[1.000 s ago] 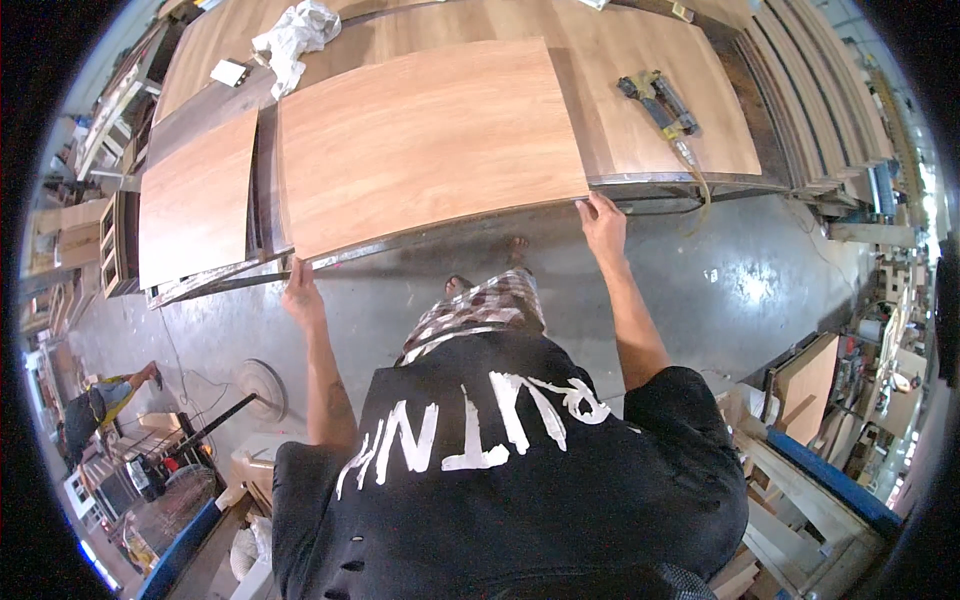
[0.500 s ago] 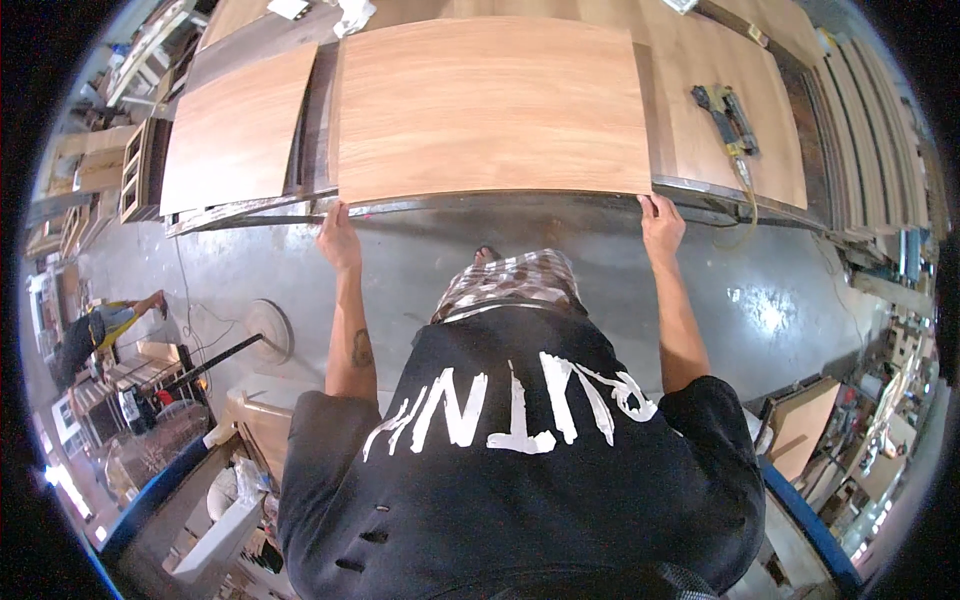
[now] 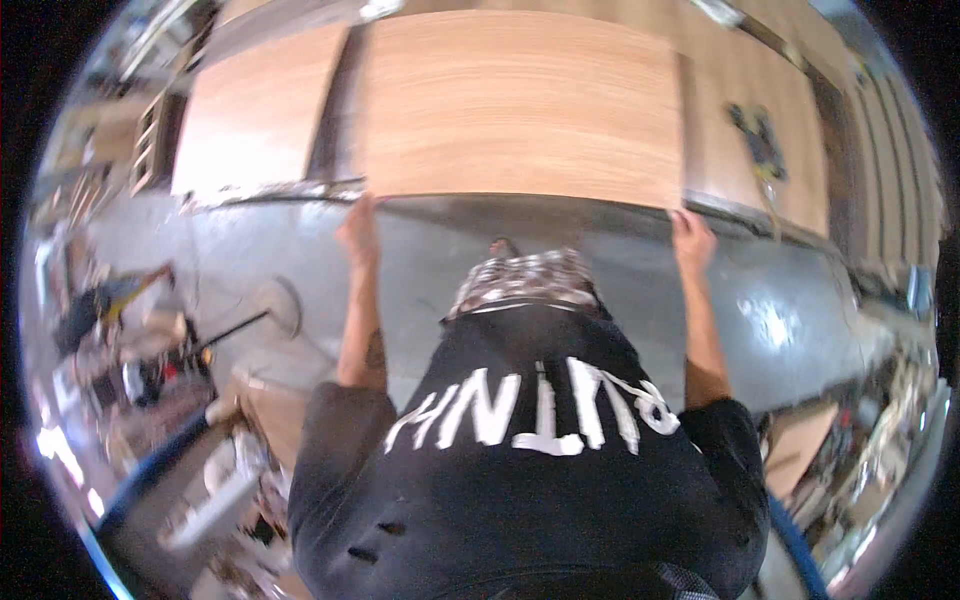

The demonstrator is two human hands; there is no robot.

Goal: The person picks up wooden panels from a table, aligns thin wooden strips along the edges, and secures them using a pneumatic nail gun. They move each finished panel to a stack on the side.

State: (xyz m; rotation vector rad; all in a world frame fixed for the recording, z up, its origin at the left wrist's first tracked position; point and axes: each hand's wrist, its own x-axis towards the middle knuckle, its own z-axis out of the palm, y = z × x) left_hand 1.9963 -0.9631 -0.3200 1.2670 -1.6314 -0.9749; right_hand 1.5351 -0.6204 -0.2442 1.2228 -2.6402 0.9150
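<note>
A broad, light-brown wood panel [image 3: 522, 105] with a straight grain lies across the workbench in front of me. Its near left corner is pinched by my left hand [image 3: 359, 228]. At the near right corner, my right hand [image 3: 692, 240] grips the same panel, fingers closed on the edge. Both arms reach forward, nearly straight. The panel's near edge hangs slightly past the bench's edge. Left of it rests a second, smaller wood panel [image 3: 258, 115], with a dark gap between the two.
A corded power tool [image 3: 758, 145] lies on another sheet [image 3: 800, 190] to the right. Stacked boards [image 3: 885, 170] stand at far right. A round-based stand [image 3: 282, 305] is on the floor at left, near another person [image 3: 100, 310] bending over. A blue rail [image 3: 160, 470] runs behind me.
The whole view has shifted, with the panel and both hands appearing further right in the picture. Both hands keep their hold on the panel's near corners.
</note>
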